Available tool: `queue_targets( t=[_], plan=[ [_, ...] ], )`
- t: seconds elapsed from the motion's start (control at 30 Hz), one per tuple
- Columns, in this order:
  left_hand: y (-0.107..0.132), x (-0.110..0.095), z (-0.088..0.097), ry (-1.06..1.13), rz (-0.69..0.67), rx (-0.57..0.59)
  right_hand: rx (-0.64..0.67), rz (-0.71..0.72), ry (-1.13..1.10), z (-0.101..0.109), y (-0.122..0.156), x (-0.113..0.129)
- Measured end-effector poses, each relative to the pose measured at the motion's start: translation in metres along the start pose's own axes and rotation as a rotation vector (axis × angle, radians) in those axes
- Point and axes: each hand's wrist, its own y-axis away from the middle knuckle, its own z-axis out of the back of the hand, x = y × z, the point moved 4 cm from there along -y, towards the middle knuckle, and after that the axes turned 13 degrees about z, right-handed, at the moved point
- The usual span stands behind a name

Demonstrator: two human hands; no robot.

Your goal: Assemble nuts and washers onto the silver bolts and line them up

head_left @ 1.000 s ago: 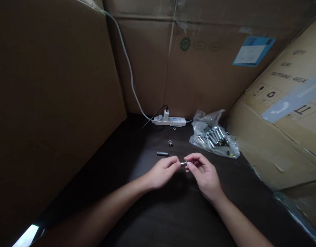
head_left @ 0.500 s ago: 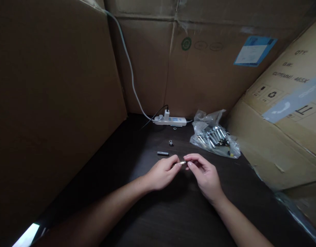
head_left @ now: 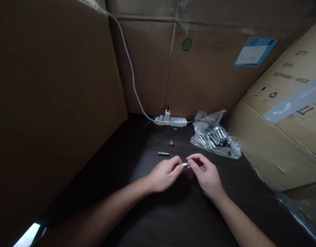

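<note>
Over the dark table [head_left: 173, 212] my left hand [head_left: 164, 174] and my right hand [head_left: 205, 173] meet fingertip to fingertip, both pinched on a small metal bolt [head_left: 185, 165] held level between them. Only a short shiny piece of the bolt shows between the fingers. Just beyond my left hand a grey metal sleeve [head_left: 163, 153] lies on the table. A small nut or ring [head_left: 171, 142] lies farther back. A clear plastic bag of metal bolts [head_left: 215, 138] rests to the right of my hands.
A white power strip [head_left: 172, 120] with a plugged-in charger lies at the back, its cable running up the cardboard. Large cardboard boxes wall the table at the left [head_left: 52, 85], the back [head_left: 199, 68] and the right [head_left: 283, 130]. A small washer [head_left: 175, 129] lies by the strip.
Both hands have stayed together on the bolt; the fingers have shifted slightly around it. Everything else lies where it was.
</note>
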Motion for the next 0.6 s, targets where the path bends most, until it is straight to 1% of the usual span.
queue_targets(
  t=[0.1, 0.2, 0.27, 0.4, 0.5, 0.6],
  plan=[
    [0.001, 0.0, -0.003, -0.041, 0.004, 0.029, 0.03, -0.044, 0.043, 0.0, 0.002, -0.004],
    [0.002, 0.0, -0.004, -0.071, -0.002, 0.044, 0.071, -0.098, 0.025, -0.001, 0.005, -0.009],
    [0.001, 0.0, -0.003, -0.065, -0.003, 0.039, 0.09, -0.105, 0.021, 0.0, 0.007, -0.011],
    [-0.001, 0.001, 0.0, -0.026, 0.012, 0.007, 0.108, -0.026, 0.044, 0.005, 0.007, -0.012],
    [-0.002, 0.002, 0.002, -0.018, 0.013, -0.021, 0.162, 0.047, 0.127, 0.006, 0.005, -0.009],
    [-0.003, 0.003, 0.003, -0.027, -0.003, -0.034, 0.201, 0.07, 0.214, 0.007, 0.002, -0.007]
  ],
)
